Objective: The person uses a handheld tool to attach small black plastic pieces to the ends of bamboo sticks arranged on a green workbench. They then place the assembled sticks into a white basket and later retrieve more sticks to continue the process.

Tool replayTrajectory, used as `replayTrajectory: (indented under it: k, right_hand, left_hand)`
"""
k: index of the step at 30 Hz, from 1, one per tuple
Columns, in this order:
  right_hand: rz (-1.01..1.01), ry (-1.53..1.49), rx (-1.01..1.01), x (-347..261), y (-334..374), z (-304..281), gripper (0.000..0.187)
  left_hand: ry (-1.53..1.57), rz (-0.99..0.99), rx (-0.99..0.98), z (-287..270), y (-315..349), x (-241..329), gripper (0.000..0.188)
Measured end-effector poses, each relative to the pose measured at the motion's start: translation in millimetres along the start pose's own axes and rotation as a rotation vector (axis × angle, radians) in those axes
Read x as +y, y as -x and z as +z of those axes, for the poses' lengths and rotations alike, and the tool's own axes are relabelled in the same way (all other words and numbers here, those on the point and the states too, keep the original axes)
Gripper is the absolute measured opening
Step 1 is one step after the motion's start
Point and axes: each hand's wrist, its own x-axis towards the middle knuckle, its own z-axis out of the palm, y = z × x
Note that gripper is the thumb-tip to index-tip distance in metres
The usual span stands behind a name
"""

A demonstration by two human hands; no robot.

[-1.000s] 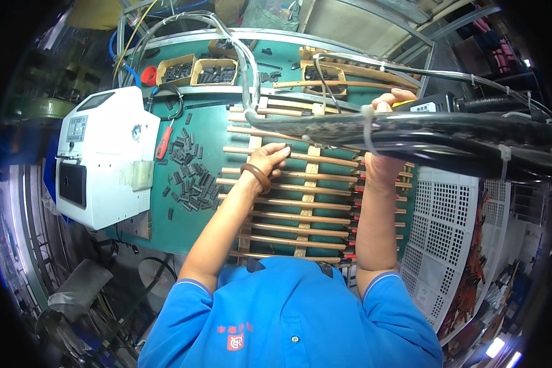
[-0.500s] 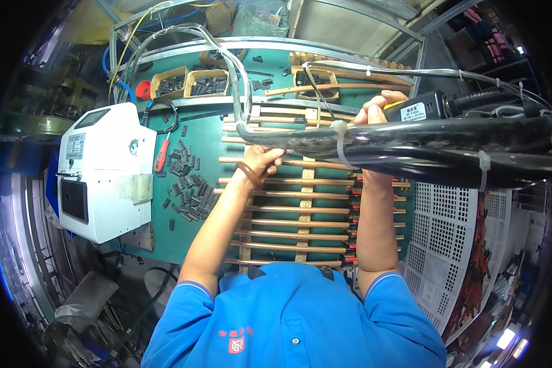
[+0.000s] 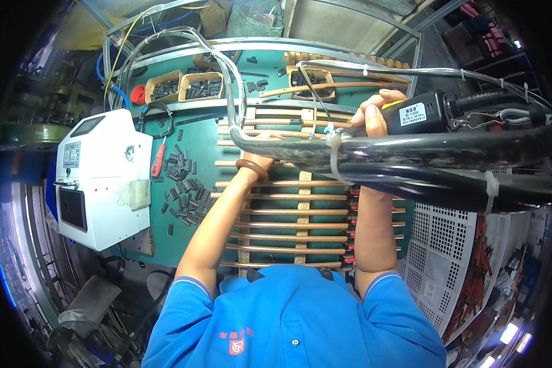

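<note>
My right hand [image 3: 377, 115] is wrapped round a black power screwdriver [image 3: 426, 113] with a white label and a bit of yellow. Its front end points left over a row of slim brown rods [image 3: 288, 224], which lie side by side across wooden strips [image 3: 303, 233]. My left hand [image 3: 259, 161], with a brown bangle at the wrist, reaches to the rods at the far part of the row. A thick clear-and-black hose bundle [image 3: 398, 150] crosses in front and hides most of the left fingers, so their grip cannot be made out. The right forearm is partly hidden behind it too.
A white machine [image 3: 98, 178] stands at the left, beside a red-handled screwdriver [image 3: 158, 161] and a pile of small black parts [image 3: 187, 190]. Cardboard boxes [image 3: 201, 86] of black parts sit beyond a metal rail. White perforated crates [image 3: 441, 251] stand at the right.
My left hand has moved slightly farther away along the rods, and its fingers have gone behind the hose. The right hand still grips the power screwdriver. The hose has sagged a little.
</note>
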Motion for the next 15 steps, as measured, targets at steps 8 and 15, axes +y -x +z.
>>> replayTrajectory:
  k: [8, 15]
  right_hand:
    - [-0.121, 0.033, -0.031, 14.0, -17.8, 11.4, 0.025]
    - [-0.044, 0.079, 0.074, 38.7, -11.5, 18.9, 0.023]
  left_hand:
    - [-0.421, 0.337, 0.186, 22.5, -15.9, 3.0, 0.007]
    - [-0.422, 0.060, -0.080, 16.6, -22.2, 15.6, 0.021]
